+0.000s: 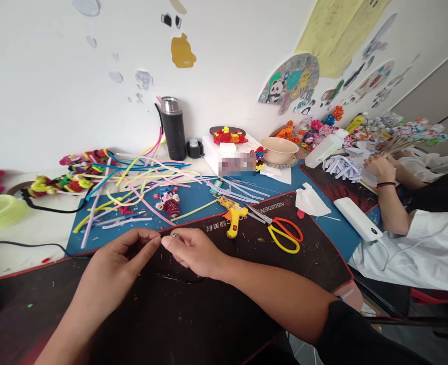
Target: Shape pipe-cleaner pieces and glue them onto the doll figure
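Two bare hands above a black desk mat [193,317] on the bench [33,261]: the left hand [113,261] and the right hand [199,253] nearly meet tip to tip. A small dark, silvery item [176,236] lies between the right thumb and curled forefinger, which pinch it; most of it is covered. The left fingers [147,253] are pressed together at thumb and forefinger, just beside the right thumb; anything between them is too small to make out. The item shows only above the right thumb, on the side away from the wearer; its pointing direction and long axis cannot be determined. Beyond the hands, a red doll [170,205] lies near loose chenille stems [132,177]. To the right, a yellow glue gun [233,215] lies beside scissors [283,234], their blades directed toward it
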The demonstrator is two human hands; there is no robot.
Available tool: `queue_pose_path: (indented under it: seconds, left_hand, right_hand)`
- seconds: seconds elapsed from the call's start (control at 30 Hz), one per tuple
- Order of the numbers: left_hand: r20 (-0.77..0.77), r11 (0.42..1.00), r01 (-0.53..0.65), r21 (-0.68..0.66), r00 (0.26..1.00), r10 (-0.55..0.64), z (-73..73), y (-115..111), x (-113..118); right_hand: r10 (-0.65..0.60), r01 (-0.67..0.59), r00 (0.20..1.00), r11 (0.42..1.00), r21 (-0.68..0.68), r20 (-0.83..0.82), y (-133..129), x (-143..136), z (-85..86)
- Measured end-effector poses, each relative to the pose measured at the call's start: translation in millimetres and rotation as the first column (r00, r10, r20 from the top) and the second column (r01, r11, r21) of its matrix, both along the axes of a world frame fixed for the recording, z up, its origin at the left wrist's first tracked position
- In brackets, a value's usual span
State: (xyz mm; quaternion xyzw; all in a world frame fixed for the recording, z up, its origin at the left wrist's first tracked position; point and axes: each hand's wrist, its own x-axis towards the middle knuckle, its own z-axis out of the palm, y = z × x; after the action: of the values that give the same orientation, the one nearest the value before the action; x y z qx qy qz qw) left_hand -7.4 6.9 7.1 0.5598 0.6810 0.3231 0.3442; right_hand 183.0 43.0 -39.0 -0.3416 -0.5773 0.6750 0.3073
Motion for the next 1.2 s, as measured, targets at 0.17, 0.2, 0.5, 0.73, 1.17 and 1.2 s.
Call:
queue_pose_path:
  seconds: [0.17, 0.2, 0.5, 0.73, 1.17, 1.2]
  left_hand:
    - [-0.005, 1.000, -0.004, -0.022, 1.000, 0.004, -0.9, 0, -1]
    - [-0.002, 1.000, -0.008, -0.021, 1.000, 0.008, -0.8, 0, -1]
    - [0.022, 1.000, -0.006, -0.030, 1.000, 0.006, 0.2, 0, 0]
    - [0.054, 0.995, 0.001, -0.097, 0.999, 0.004, 3.0, -1, 0]
    - [0.086, 0.993, 0.015, -0.121, 0.996, -0.004, -1.4, 0, 3]
    - [0.084, 0.993, 0.018, -0.120, 0.996, -0.007, -2.2, 0, 2]
  right_hand:
    - [-0.030, -0.006, 0.980, 0.983, -0.182, -0.196, 10, 3, 15.8]
    - [-0.056, 0.014, 0.976, 0.980, -0.198, -0.211, 12, 3, 17.4]
    - [-0.129, 0.100, 0.978, 0.979, -0.176, -0.162, 16, 6, 7.8]
    - [-0.116, 0.113, 0.990, 0.992, -0.052, -0.078, 15, 8, 4.0]
    - [-0.123, 0.121, 0.991, 0.992, 0.027, 0.062, 12, 10, 12.9]
    - [-0.127, 0.125, 0.990, 0.992, 0.028, 0.067, 12, 10, 12.6]
